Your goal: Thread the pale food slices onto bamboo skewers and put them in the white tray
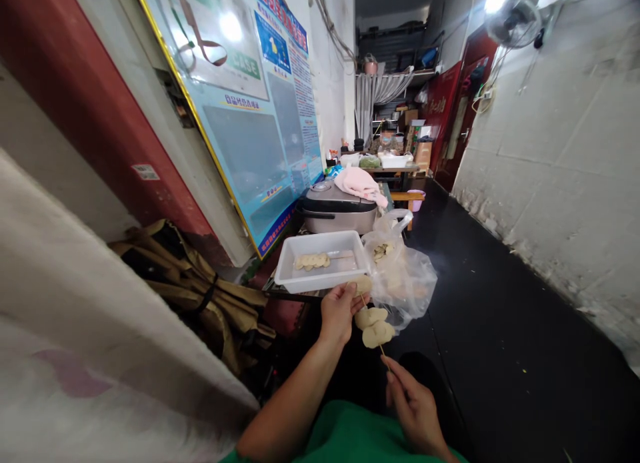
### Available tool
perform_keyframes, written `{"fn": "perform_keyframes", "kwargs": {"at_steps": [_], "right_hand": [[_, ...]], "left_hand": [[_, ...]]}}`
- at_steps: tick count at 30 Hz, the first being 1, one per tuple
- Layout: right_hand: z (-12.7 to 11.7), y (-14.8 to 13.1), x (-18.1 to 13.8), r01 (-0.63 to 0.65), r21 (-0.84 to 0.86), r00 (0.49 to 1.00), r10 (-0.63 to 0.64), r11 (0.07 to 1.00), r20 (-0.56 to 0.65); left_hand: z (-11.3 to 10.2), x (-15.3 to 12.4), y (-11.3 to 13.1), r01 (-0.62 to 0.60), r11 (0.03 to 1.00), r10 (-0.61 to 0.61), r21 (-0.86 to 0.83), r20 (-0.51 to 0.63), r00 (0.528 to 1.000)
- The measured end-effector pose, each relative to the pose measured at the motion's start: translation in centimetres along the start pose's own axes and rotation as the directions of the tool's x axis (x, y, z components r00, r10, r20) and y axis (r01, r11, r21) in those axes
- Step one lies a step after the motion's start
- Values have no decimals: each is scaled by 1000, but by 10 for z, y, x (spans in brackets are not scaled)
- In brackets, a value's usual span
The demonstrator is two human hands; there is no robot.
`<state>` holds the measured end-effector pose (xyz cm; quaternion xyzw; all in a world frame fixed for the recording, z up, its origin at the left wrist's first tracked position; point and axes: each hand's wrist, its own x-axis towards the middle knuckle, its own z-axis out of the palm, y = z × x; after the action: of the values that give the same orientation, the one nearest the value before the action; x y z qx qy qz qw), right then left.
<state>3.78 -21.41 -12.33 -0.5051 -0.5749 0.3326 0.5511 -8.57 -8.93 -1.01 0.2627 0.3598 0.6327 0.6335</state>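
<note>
In the head view, a thin wooden stick runs at a slant between the person's two hands, above the person's lap and in front of the near edge of the surface. Threaded on it are flat, pale slices, smooth-faced with rounded edges, partly overlapping. The left hand pinches another pale slice at the upper end of the stick; the right hand grasps the bare lower end between thumb and fingers.

Beyond the left hand sits a white plastic tray, rectangular with raised walls. In it lies a row of overlapping pale rounds, a straight stick end reaching out to the right. Just beside the tray, a crinkled, see-through plastic bag holds more slices. Behind the tray, a soft pink cloth drapes over a glossy, box-shaped cooker.
</note>
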Motion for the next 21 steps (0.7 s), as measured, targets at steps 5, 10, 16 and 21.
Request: {"fn": "perform_keyframes", "kwargs": {"at_steps": [5, 10, 16, 21], "right_hand": [[3, -9, 0, -46, 61, 998, 49, 997, -44], [4, -17, 0, -76, 77, 991, 84, 994, -102], [-1, -15, -1, -81, 87, 997, 82, 993, -3], [1, -19, -1, -99, 104, 992, 107, 990, -72]], "left_hand": [[0, 0, -3, -75, 997, 74, 32, 23, 997], [2, -3, -4, -117, 992, 116, 41, 19, 993], [2, -4, -4, -112, 994, 112, 13, 3, 994], [0, -2, -7, -132, 991, 133, 26, -9, 991]]}}
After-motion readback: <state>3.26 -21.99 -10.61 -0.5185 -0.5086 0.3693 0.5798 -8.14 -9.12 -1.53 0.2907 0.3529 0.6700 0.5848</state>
